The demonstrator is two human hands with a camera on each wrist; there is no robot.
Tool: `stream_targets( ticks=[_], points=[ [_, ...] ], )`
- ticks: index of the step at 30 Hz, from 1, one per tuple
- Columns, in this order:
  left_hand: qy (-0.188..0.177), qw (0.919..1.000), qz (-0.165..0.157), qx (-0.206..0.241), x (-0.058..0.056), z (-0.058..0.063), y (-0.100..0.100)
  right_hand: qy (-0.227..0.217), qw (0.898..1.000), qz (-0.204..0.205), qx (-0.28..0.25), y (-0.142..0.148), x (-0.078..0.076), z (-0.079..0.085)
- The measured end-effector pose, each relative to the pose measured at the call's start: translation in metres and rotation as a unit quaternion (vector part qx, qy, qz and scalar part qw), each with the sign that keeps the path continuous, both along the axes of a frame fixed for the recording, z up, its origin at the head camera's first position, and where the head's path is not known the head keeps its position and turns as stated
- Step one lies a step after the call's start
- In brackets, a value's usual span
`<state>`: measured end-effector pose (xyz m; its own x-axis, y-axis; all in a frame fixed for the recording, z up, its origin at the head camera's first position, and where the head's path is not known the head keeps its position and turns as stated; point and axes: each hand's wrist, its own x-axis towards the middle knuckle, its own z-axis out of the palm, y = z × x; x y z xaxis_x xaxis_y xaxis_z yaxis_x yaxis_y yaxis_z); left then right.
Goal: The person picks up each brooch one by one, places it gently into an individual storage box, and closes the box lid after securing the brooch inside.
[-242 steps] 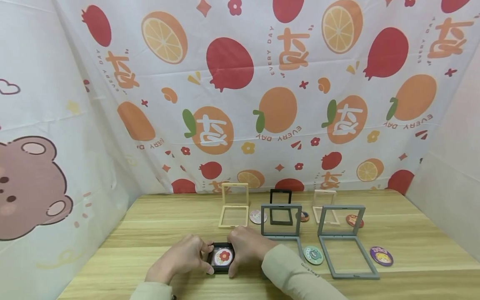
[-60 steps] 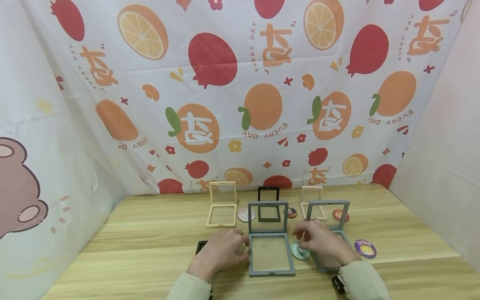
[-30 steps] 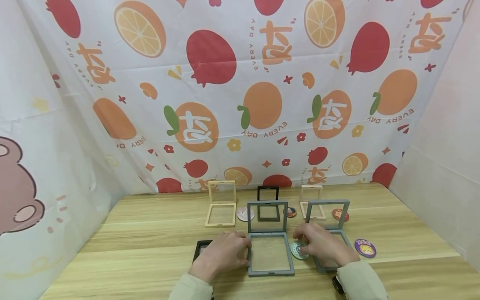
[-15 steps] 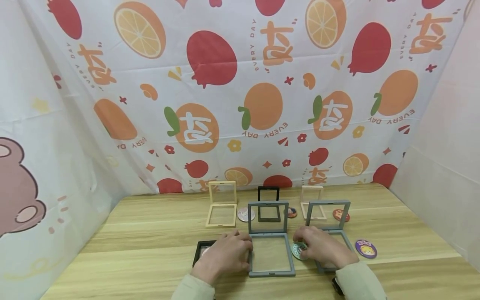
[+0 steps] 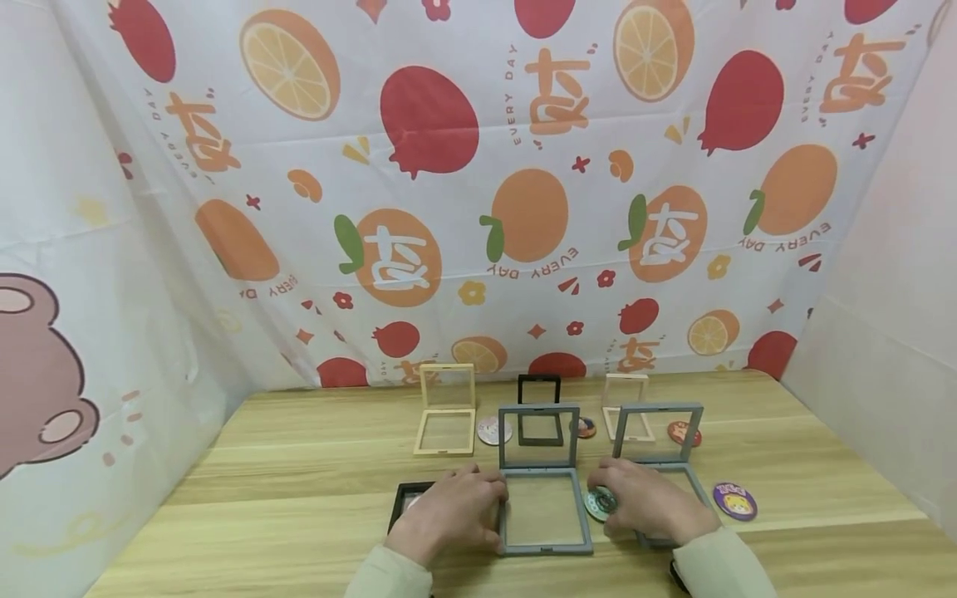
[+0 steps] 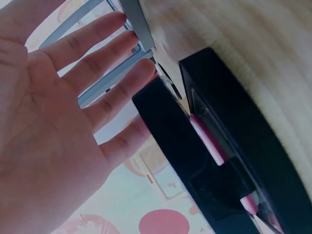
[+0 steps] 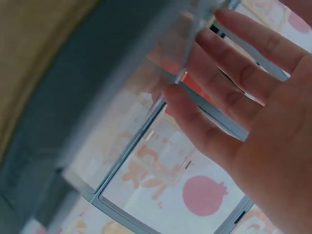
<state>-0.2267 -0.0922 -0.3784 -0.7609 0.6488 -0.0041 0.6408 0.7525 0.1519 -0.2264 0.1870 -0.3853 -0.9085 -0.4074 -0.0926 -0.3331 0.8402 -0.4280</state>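
Observation:
My left hand (image 5: 452,515) rests at the left edge of the middle grey display frame (image 5: 546,549), which stands unfolded with its lid upright. In the left wrist view its fingers (image 6: 109,63) are nearly straight, fingertips at the grey rim. My right hand (image 5: 646,498) reaches over the right-hand grey display frame (image 5: 676,407), fingers and thumb bent about the rim of a green round badge (image 5: 600,505). That badge lies between the two grey frames, its right part hidden. Beside my left hand, partly covered, is a black display frame (image 5: 396,507) with a badge inside.
Behind stand a yellow frame (image 5: 446,452), a small black frame (image 5: 540,443) and a cream frame (image 5: 626,377), all unfolded. Pink-white (image 5: 492,431), orange-and-dark (image 5: 586,427), red (image 5: 684,432) and purple (image 5: 736,502) badges lie on the wooden table (image 5: 299,490). A fruit-print cloth (image 5: 449,274) hangs behind.
Earlier both hands held the black frame with the flower badge; it now lies to the left. The left hand moved to the middle grey frame. The right hand's fingers have come down onto the green badge.

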Motion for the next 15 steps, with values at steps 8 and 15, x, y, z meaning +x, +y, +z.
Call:
stream_targets(
  ticks=[8, 15],
  points=[
    [0.009, 0.9999, 0.005, -0.011, 0.0024, 0.0001, 0.0017, 0.033, 0.999, -0.007, 0.032, -0.0063, -0.0001, -0.0027],
    [0.018, 0.9998, -0.006, -0.004, 0.0019, -0.0016, 0.0037, 0.03, 0.999, 0.003, 0.023, -0.0033, -0.002, -0.0017]
  ],
)
